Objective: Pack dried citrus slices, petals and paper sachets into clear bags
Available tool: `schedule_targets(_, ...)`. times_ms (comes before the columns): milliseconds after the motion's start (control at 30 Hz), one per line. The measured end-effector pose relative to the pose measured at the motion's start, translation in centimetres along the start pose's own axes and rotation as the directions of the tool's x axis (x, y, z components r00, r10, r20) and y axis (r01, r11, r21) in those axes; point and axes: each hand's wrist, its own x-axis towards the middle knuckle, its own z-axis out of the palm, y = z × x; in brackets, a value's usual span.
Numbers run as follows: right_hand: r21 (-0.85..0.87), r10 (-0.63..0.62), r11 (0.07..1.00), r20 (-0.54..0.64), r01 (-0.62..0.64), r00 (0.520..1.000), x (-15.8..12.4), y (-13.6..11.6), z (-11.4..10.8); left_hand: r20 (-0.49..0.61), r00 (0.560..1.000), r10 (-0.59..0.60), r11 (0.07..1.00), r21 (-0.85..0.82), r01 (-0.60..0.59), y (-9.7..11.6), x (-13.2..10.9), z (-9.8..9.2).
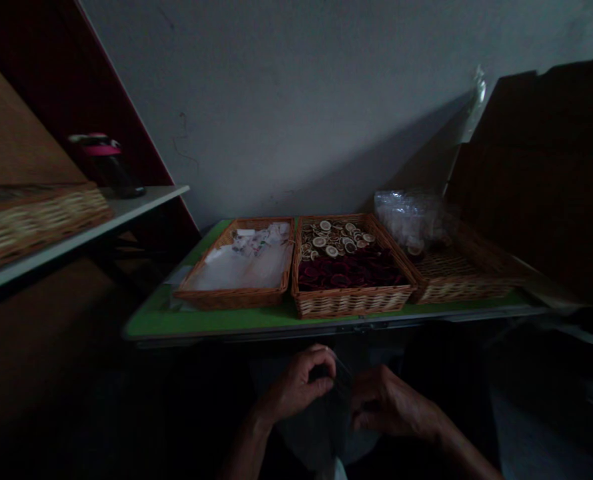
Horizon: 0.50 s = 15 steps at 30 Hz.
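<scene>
- Grey wall [296, 100] behind a folding table with a green top [211, 325]; dark cardboard sheets [531, 167] lean at far right
- White shelf [126, 230] at left holds a wicker basket [36, 223] and a dark bottle with a pink band [107, 167]
- Three wicker trays on the table: left one [236, 300] holds clear bags and paper scraps, middle one [351, 303] dried pale citrus slices and dark red dried slices, right one [461, 287] a bundle of clear plastic
- Thin clear plastic bag [339, 387] sits between the hands, below the table edge, hanging roughly upright, long axis toward the lap as far as the dimness shows
- Left hand [296, 387]: fingers curled, closest to the bag's top edge, just at the fingertips; pinch unclear
- Right hand [389, 403]: fingers bent inward beside the bag; contact too dark to tell
</scene>
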Motion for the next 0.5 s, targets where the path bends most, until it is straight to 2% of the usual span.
schedule_targets(133, -0.08, 0.014, 0.997, -0.121, -0.024, 0.993, -0.4, 0.1, 0.2, -0.034, 0.998, 0.044, 0.972, -0.231, -0.05, -1.6, -0.1, 1.1)
schedule_targets(200, -0.102, 0.007, 0.994, -0.193, -0.027, 0.981, -0.5, 0.4, 0.7, -0.032, 0.997, 0.069, 0.961, -0.266, -0.075, -2.4, -0.3, 2.1)
schedule_targets(333, -0.161, 0.022, 0.984, -0.309, -0.075, 0.951, -0.4, 1.3, 1.6, -0.114, 0.985, 0.13, 0.981, -0.131, -0.144, -3.8, -0.3, 4.6)
schedule_targets(500, -0.236, 0.015, 0.968, -0.297, -0.088, 0.955, -0.2, 1.5, 2.0, -0.284, 0.945, 0.166, 0.985, 0.086, -0.147, -5.0, 0.2, 6.9)
